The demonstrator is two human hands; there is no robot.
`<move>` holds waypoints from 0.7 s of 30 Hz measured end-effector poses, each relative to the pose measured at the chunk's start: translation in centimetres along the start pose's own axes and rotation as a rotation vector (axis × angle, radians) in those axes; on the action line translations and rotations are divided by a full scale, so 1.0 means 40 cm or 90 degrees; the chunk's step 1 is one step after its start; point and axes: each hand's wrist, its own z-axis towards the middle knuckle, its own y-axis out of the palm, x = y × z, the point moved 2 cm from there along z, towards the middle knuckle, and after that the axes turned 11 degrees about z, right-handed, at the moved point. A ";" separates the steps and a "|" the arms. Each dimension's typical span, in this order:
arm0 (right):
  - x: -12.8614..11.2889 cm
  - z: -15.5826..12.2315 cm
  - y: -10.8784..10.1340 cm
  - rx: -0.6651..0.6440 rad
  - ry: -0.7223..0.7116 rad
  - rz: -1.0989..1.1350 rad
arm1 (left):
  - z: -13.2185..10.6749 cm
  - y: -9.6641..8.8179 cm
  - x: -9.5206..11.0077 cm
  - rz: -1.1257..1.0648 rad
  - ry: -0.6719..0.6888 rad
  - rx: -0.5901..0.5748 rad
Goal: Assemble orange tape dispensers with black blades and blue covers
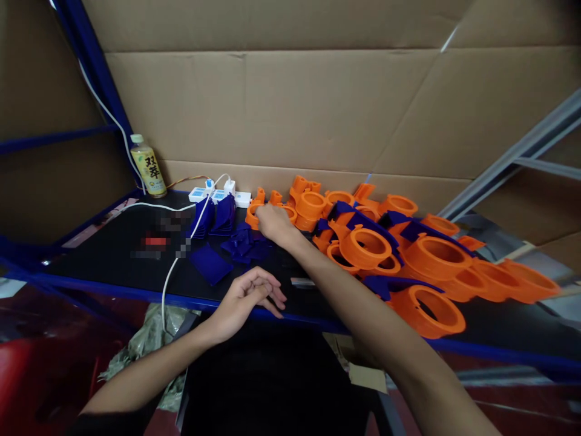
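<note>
My right hand (275, 224) reaches to the back of the bench, its fingers closed at an orange ring-shaped plastic part (252, 216). The fingertips are hidden behind the hand. Near the front edge hovers my left hand (251, 295), with its fingers loosely bent, apart and nothing in them. Small dark blue plastic pieces (245, 244) lie in a heap between the hands and the power strip. A flat blue plate (210, 264) is just left of my left hand. Behind it stand two stacks of blue plates (224, 217).
Many orange ring parts (367, 245), some with blue pieces, crowd the right side of the black bench (113, 260). A white power strip (242, 199) lies at the back; its white cable (170, 275) hangs over the front edge. A drink bottle (149, 168) stands back left.
</note>
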 end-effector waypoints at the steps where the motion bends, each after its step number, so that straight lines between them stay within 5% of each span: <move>1: 0.003 -0.001 0.000 0.011 -0.001 0.007 | 0.000 0.000 0.001 -0.004 -0.001 0.003; 7: 0.013 -0.041 -0.061 0.101 -0.050 0.078 | 0.001 0.000 0.013 -0.074 0.020 0.090; 12: 0.001 -0.200 -0.115 0.157 -0.181 0.231 | 0.011 -0.010 0.027 -0.208 0.096 0.192; 17: -0.025 -0.412 -0.079 0.017 -0.276 0.451 | 0.005 -0.009 0.044 -0.275 0.085 0.202; 21: -0.015 -0.498 -0.027 -0.062 -0.268 0.469 | -0.003 -0.006 0.040 -0.257 0.035 0.194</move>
